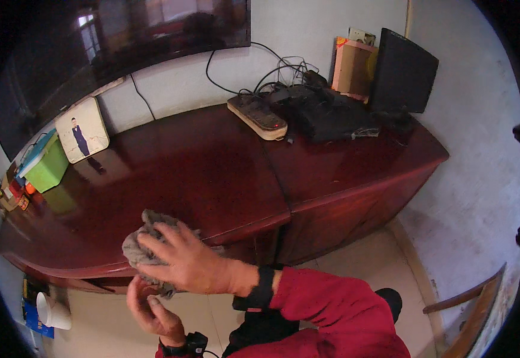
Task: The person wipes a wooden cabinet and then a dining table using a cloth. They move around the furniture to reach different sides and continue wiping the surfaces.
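A crumpled grey cloth point(137, 250) is bunched beneath my right hand point(192, 262), whose fingers spread over it and grip it. Both appear at the front edge of a dark red wooden cabinet point(197, 174); whether the cloth touches the cabinet top cannot be told. My left hand point(154, 311) is just below the cloth, in front of the cabinet, with its fingers loosely curled and the thumb apart. Nothing shows in its palm. Its upper fingers come close to the cloth's lower part, and contact there is unclear.
Along the back stand a green box point(47, 168), a photo panel point(83, 129), a power strip point(257, 118), a dusty black device point(322, 112) with tangled cables and a monitor point(403, 74). A television point(121, 49) hangs above. A white bucket point(54, 311) and wooden chair point(470, 308) flank me.
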Demonstrator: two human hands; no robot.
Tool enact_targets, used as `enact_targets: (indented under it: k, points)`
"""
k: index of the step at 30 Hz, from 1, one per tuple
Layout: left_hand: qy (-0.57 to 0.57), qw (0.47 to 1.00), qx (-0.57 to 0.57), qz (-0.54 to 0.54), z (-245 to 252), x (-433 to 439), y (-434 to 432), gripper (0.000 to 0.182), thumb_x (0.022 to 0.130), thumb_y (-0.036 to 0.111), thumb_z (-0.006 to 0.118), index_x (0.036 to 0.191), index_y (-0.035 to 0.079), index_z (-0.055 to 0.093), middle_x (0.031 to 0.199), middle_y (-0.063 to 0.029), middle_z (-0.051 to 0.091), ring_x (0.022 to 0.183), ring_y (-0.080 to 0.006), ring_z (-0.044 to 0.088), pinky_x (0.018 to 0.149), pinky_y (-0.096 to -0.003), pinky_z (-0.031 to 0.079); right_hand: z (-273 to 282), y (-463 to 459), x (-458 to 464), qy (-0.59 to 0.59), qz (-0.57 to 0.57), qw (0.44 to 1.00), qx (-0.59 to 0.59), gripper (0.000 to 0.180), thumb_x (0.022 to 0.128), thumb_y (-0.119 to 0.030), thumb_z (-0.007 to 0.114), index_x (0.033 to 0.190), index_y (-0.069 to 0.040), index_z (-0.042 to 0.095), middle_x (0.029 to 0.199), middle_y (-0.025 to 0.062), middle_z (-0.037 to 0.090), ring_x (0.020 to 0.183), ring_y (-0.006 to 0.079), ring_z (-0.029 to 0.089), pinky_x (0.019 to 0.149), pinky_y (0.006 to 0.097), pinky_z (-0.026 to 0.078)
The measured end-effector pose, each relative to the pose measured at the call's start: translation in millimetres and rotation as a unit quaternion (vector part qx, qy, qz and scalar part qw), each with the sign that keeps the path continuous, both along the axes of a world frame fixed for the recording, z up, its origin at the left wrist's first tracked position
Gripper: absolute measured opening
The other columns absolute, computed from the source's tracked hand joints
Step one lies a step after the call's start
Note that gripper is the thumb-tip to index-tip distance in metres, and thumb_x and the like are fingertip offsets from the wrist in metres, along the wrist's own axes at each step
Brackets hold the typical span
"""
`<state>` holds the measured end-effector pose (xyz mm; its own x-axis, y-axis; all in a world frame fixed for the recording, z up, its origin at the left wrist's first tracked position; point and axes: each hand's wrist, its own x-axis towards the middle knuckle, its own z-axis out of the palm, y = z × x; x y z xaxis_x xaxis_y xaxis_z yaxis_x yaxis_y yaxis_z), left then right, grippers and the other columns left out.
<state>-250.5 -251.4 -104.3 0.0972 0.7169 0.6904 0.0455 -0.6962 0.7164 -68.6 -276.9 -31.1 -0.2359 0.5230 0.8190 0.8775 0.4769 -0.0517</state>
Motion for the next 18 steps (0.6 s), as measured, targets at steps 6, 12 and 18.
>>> enact_targets:
  k: [6,12,18]
  points:
    - [0.011,0.992,0.099,0.079,2,-1,30,0.049,0.091,-0.001,0.042,0.139,-0.007,0.047,0.142,-0.0208,0.051,0.128,-0.0328,0.051,0.111,-0.0444,0.039,-20,-20,33,-0.036,-0.007,0.999,0.009,0.032,0.083,-0.019,0.065,0.115,-0.021,0.064,0.130,0.0179,0.055,0.107,0.0394,0.058,0.088,0.0514,0.052]
    - [0.119,0.965,0.179,0.153,11,14,46,0.045,0.097,0.003,0.041,0.142,-0.002,0.048,0.150,-0.0179,0.045,0.146,-0.0359,0.035,0.120,-0.0483,0.025,-29,-113,148,-0.081,-0.123,0.989,0.014,0.038,0.072,-0.018,0.074,0.108,-0.023,0.064,0.124,0.0187,0.055,0.102,0.0386,0.058,0.077,0.0467,0.052]
    - [0.112,0.967,0.169,0.153,13,24,43,0.048,0.099,0.008,0.038,0.145,-0.002,0.042,0.155,-0.0184,0.038,0.150,-0.0367,0.027,0.122,-0.0500,0.019,-43,-188,214,0.049,-0.289,0.956,0.006,0.051,0.060,-0.019,0.085,0.106,-0.017,0.065,0.132,0.0199,0.052,0.118,0.0432,0.054,0.097,0.0518,0.047]
